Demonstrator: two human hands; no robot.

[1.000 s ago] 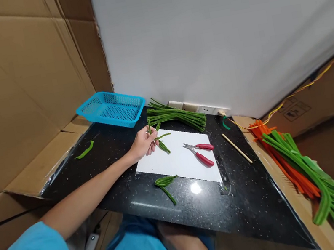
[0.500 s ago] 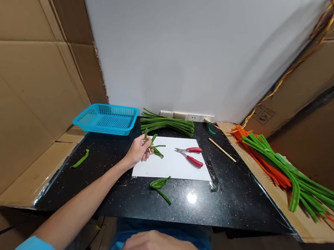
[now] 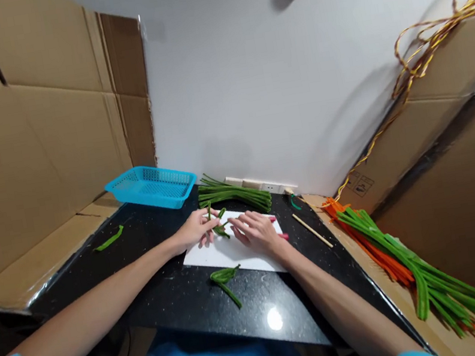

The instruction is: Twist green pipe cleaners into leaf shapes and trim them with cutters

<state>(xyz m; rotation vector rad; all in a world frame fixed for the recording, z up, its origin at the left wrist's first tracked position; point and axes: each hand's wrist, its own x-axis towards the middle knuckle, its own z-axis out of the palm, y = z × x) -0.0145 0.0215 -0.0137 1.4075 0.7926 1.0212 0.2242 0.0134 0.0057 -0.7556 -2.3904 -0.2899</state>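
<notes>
My left hand is closed on a shape of bent dark green pipe cleaners, whose ends stick out past the fingertips. Just right of it, my right hand hovers over a white sheet, fingers curved and apart, fingertips close to the held shape. I cannot tell whether they touch it. Under and behind the right hand lie pliers, with only bits of their red handles showing. A second bent green pipe cleaner piece rests on the black tabletop in front of the sheet.
A blue basket stands at the back left, beside a bundle of dark green pipe cleaners. A light green strip lies left. To the right are a wooden stick and green and orange pipe cleaners. Cardboard walls flank the table.
My right hand has risen from my lap to the white sheet, beside the left hand, and now covers most of the pliers. The left hand still holds the green shape. The view has tilted.
</notes>
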